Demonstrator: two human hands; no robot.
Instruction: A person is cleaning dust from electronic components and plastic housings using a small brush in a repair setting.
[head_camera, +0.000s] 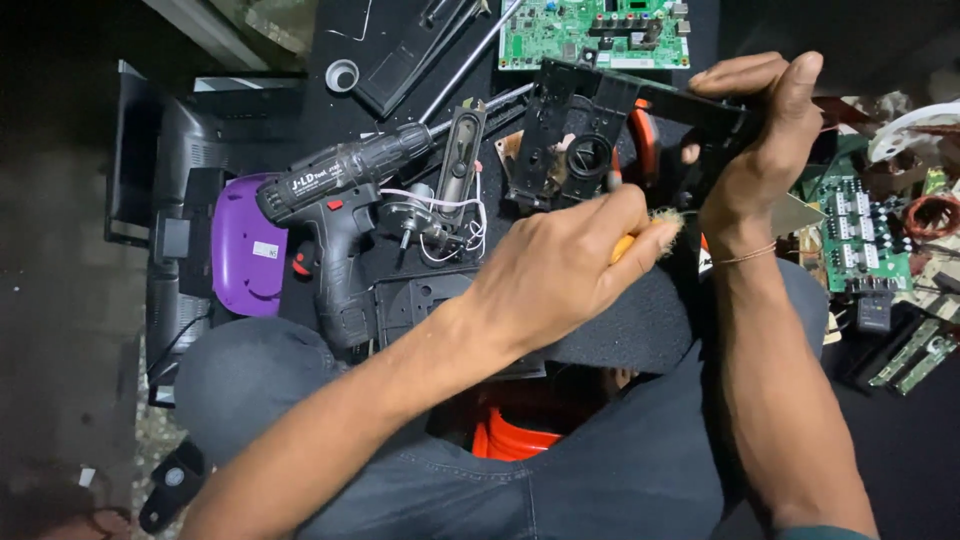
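Over my lap: right hand (760, 130) clamps the black plastic frame (590, 130) steady; left hand (560, 265) fingers pinch the orange-handled screwdriver (622, 245) into it.

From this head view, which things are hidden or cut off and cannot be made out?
- Tool in the left hand: only an orange handle shows; the fingers hide the rest, and its tip is lost against the black plastic frame.
- Right hand: its palm and grip on the frame are turned away.
- Green circuit board: cut off by the top edge.
- Orange object between the knees: mostly covered by the legs.
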